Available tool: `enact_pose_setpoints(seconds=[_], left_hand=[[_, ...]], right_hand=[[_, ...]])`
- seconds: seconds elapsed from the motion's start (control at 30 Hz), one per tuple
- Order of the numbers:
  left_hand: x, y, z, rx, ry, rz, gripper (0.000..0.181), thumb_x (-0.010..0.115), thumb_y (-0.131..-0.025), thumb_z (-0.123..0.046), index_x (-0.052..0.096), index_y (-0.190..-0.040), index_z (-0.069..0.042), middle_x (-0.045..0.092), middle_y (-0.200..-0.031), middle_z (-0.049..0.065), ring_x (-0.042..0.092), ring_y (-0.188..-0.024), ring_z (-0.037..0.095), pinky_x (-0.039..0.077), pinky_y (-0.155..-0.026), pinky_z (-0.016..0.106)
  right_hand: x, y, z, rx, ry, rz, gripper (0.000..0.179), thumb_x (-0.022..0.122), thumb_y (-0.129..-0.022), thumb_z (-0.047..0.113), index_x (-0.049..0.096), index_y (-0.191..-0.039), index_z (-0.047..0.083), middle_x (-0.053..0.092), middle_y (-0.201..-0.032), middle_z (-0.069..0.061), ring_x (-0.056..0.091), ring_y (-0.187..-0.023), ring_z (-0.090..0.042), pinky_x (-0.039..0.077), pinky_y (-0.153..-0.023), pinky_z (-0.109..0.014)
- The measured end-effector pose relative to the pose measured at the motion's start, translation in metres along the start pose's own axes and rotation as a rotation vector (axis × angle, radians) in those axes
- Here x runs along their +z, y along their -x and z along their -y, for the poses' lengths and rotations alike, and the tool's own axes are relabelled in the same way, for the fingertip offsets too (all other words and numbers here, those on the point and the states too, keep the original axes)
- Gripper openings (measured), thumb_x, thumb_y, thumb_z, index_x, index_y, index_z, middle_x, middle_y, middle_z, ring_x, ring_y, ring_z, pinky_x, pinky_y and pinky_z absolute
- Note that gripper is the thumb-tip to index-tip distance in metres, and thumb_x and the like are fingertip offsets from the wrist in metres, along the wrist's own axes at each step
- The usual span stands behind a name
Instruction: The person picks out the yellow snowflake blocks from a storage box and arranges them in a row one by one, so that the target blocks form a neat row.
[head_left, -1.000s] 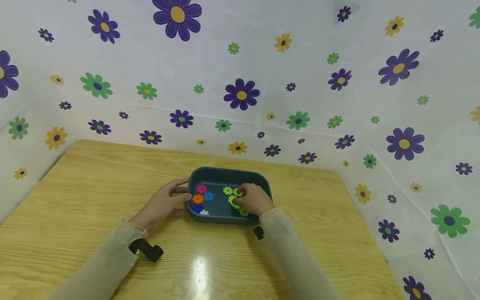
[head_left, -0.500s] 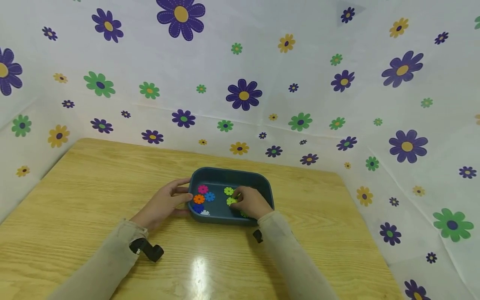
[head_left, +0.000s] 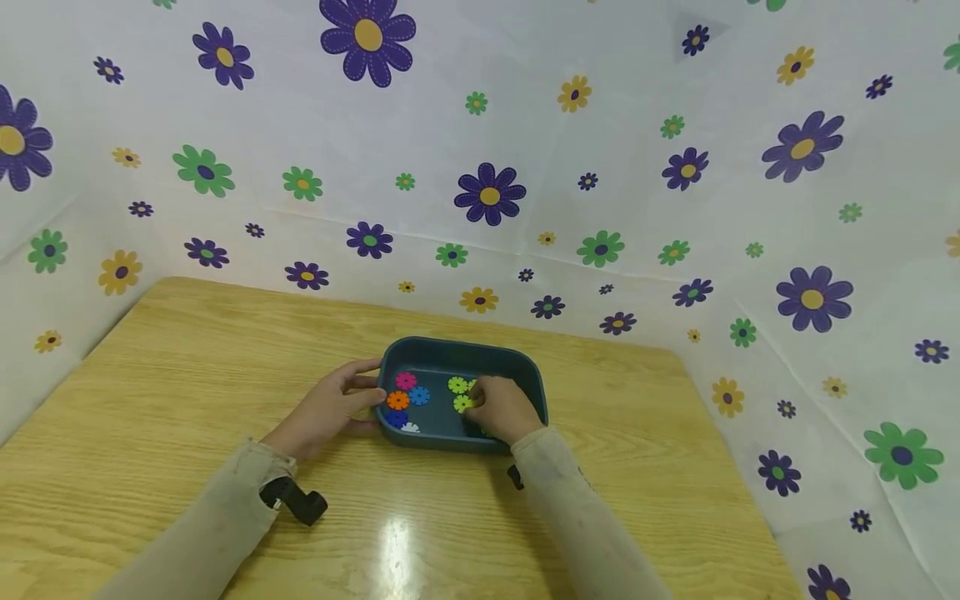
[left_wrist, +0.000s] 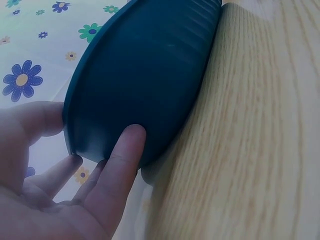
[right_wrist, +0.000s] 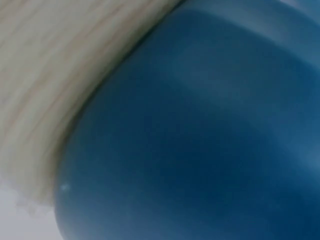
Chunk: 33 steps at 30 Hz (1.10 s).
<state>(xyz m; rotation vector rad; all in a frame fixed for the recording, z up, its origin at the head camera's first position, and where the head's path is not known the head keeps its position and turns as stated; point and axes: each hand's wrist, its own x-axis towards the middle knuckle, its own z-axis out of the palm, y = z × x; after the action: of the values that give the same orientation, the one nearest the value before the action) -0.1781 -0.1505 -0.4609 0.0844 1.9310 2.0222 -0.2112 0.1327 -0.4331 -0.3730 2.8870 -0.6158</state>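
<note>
So the left hand (head_left: 326, 408) has hold of one end of the dark blue-green tray (head_left: 442, 437), thumb at the rim and the other fingers down around the outer wall. The left wrist view shows that nicely, with one fingertip (left_wrist: 134, 132) flat against the outside. The right hand (head_left: 504, 408) is down inside the tray, fingers bent toward the yellow-green discs (head_left: 457, 385), but honestly I can't tell if it's pinching one, since the hand covers that bit. The right wrist view doesn't help either, just blurry tray wall with some table beside it.

Tray's sitting on the wooden table (head_left: 225, 350), long side facing the person. The yellow-green notched discs are around the right fingertips, some partly hidden. Over by the left hand's end there's a little bunch in other colours: a pink disc (head_left: 406, 381), an orange disc (head_left: 398, 401), a light blue disc (head_left: 419, 396), a dark blue disc (head_left: 397, 418) and a white disc (head_left: 410, 427) near the front wall.

Both sleeves (head_left: 202, 517) are beige, and behind the table is a white flowery backdrop (head_left: 420, 108).
</note>
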Motion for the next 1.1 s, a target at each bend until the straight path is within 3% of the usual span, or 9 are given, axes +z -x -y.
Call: enact_pose_setpoints(seconds=[0.27,0.43,0.73,0.9,1.1], left_hand=[[0.0,-0.001,0.001,-0.014,-0.009,-0.011,0.059,0.064,-0.104,-0.018,0.039,-0.157,-0.01,0.044,-0.149,0.025,0.06,-0.123,0.036,0.062,-0.092,0.045],[0.0,-0.001,0.001,-0.011,-0.012,-0.009,0.06,0.065,-0.104,-0.018,0.039,-0.157,-0.009,0.044,-0.15,0.025,0.06,-0.123,0.036,0.062,-0.092,0.045],[0.0,0.0,0.002,-0.008,-0.017,-0.02,0.061,0.065,-0.104,-0.019,0.038,-0.157,-0.008,0.044,-0.151,0.025,0.062,-0.121,0.034,0.062,-0.091,0.045],[-0.001,-0.001,0.003,-0.01,-0.025,-0.021,0.061,0.066,-0.103,-0.02,0.039,-0.157,-0.008,0.045,-0.15,0.025,0.063,-0.119,0.032,0.062,-0.091,0.044],[-0.001,-0.001,0.003,-0.007,-0.024,-0.017,0.06,0.066,-0.103,-0.02,0.04,-0.156,-0.008,0.046,-0.148,0.024,0.063,-0.118,0.032,0.063,-0.091,0.044]], right_hand=[[0.003,-0.001,-0.002,-0.009,0.047,-0.049,0.021,0.079,-0.089,0.015,0.075,-0.107,0.005,0.067,-0.093,-0.004,0.059,-0.08,-0.017,0.057,-0.074,-0.036],[0.003,-0.001,-0.002,-0.02,0.073,-0.044,0.027,0.081,-0.088,0.015,0.074,-0.111,0.002,0.062,-0.098,-0.007,0.057,-0.082,-0.018,0.058,-0.081,-0.037],[0.002,-0.003,-0.001,-0.015,0.032,-0.025,0.024,0.081,-0.089,0.015,0.074,-0.108,0.003,0.062,-0.1,-0.008,0.06,-0.087,-0.02,0.058,-0.083,-0.039],[-0.001,-0.002,-0.005,-0.018,-0.13,0.018,0.025,0.079,-0.092,0.022,0.072,-0.11,0.007,0.067,-0.106,-0.005,0.064,-0.096,-0.019,0.059,-0.09,-0.04],[-0.008,0.001,-0.009,-0.066,-0.42,0.087,0.023,0.075,-0.096,0.027,0.07,-0.11,0.01,0.07,-0.103,-0.003,0.066,-0.09,-0.018,0.06,-0.078,-0.034]])
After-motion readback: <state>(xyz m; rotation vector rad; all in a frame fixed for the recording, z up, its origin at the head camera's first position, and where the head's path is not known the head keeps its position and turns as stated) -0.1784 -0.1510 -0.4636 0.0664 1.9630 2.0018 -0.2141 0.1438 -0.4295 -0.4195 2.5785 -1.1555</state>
